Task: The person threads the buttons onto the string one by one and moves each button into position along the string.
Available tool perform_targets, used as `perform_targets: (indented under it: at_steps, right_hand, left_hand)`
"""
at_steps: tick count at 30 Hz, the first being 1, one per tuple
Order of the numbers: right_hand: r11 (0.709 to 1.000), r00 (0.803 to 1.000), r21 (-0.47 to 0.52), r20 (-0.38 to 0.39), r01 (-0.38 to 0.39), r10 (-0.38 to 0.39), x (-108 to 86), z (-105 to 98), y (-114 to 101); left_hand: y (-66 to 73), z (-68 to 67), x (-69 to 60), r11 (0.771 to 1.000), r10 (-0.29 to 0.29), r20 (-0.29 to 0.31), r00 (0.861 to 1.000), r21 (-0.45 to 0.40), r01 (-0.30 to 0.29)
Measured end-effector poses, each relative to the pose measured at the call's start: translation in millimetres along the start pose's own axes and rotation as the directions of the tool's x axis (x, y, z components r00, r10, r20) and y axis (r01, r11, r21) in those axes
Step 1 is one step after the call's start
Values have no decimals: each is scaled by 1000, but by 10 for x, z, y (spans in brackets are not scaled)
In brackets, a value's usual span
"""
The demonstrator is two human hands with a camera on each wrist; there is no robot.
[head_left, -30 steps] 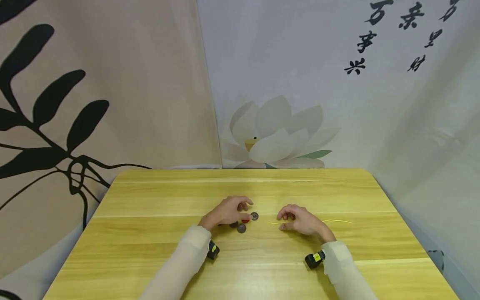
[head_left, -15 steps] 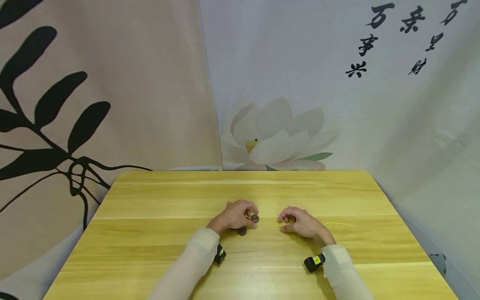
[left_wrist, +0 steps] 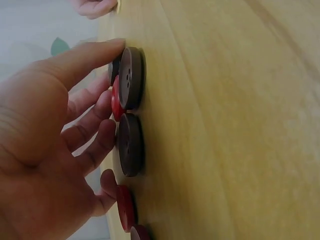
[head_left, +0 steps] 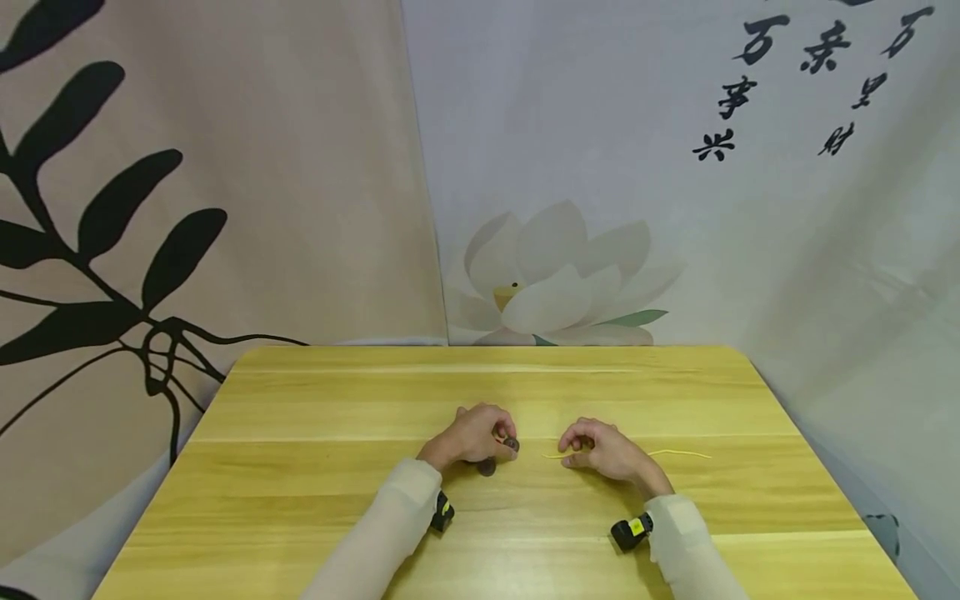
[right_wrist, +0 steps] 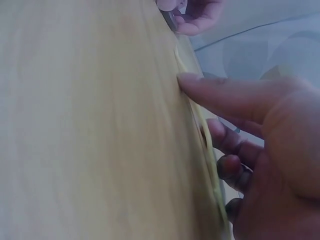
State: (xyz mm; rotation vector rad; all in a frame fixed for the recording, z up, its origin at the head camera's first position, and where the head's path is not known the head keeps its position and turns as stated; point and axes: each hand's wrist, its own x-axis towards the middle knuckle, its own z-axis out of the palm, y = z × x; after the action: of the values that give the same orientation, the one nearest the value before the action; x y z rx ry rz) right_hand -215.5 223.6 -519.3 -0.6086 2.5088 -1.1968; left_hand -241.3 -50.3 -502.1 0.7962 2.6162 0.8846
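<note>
In the head view my left hand [head_left: 474,435] is at a small group of round buttons, its thumb and index finger pinching a dark button [head_left: 512,444]. The left wrist view shows that button [left_wrist: 115,70] partly hidden by the thumb and a nearer brown button [left_wrist: 131,78]. Another brown button [left_wrist: 131,145] and red buttons [left_wrist: 125,207] lie beside the fingers. My right hand [head_left: 609,451] rests at the table over a thin yellow cord [head_left: 678,453], its fingers loosely bent. In the right wrist view the cord [right_wrist: 212,172] runs between thumb and fingers, not visibly gripped.
The wooden table [head_left: 360,383] carries the buttons and the cord. A printed cloth backdrop [head_left: 337,167] hangs behind its far edge. Each wrist wears a small black camera, the left one [head_left: 442,511] and the right one [head_left: 630,532].
My left hand has moved right over the buttons, and its thumb and index finger have come together on the rightmost dark button. My right hand has stayed by the cord.
</note>
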Motion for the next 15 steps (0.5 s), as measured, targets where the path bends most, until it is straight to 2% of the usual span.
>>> perform_targets:
  at_steps: [6, 15]
  right_hand:
    - [1000, 1000, -11, -11, 15, -15, -2, 17, 5]
    - [999, 999, -30, -24, 32, -33, -12, 22, 6]
  left_hand:
    - [-8, -2, 2, 1000, 5, 1, 1000, 19, -5]
    - [-5, -17, 3, 1000, 4, -7, 1000, -20, -4]
